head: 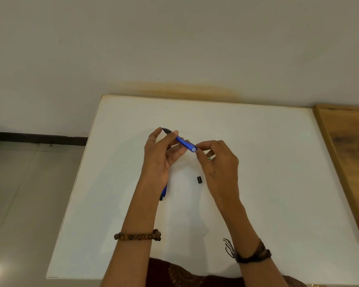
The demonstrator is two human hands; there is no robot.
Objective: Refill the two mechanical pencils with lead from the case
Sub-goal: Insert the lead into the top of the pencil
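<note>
My left hand holds a blue mechanical pencil above the white table, its dark tip pointing up and left and its open rear end facing me. My right hand has its fingertips pinched together right beside that open end; whether they hold a lead is too small to tell. A small black cap lies on the table below the hands. A second blue pencil lies on the table, mostly hidden under my left wrist. The lead case is not visible.
A wooden board borders the table on the right. The table's left edge drops to a tiled floor. A white wall stands behind the table. Bracelets sit on both wrists.
</note>
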